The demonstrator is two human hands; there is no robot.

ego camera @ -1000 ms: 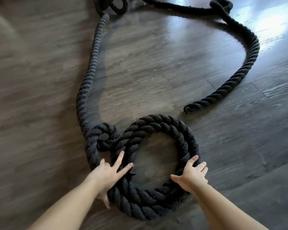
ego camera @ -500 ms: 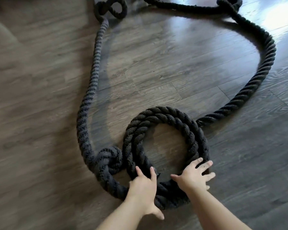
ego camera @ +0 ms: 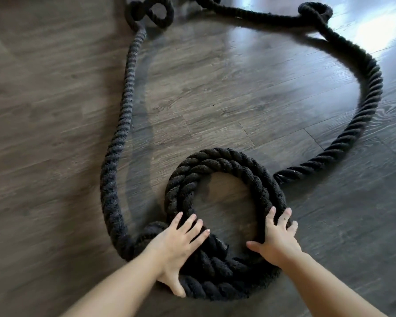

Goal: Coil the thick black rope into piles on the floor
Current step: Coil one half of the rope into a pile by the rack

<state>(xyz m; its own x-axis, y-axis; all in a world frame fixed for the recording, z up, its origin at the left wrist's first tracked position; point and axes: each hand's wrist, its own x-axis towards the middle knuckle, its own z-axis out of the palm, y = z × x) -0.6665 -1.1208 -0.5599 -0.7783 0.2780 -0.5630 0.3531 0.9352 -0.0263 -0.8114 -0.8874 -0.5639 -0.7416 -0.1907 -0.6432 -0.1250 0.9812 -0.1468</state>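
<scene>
Rope: the thick black twisted rope [ego camera: 343,143] lay across the dark grey wood-plank floor [ego camera: 215,92], and near the person it was wound into a round coil [ego camera: 220,161] of two or three turns with bare floor showing in its middle.
Left hand: the left hand [ego camera: 178,245] pressed flat on the coil's near-left side, fingers straight and spread, thumb down against the outer edge of the rope.
Right hand: the right hand [ego camera: 277,239] rested on the coil's right side, fingers straight and laid over the top of the rope, thumb pointing inward over the floor inside the ring.
Hands together: well apart, one on each side of the coil, neither curled round the rope.
Left strand: from a small kink just beside the left hand, one strand ran up the floor to a small loop [ego camera: 156,12] at the top edge.
Right strand: another strand swept out from the coil's right, curved wide and reached a second small loop [ego camera: 316,10] at top right.
Floor: bright glare at upper right.
</scene>
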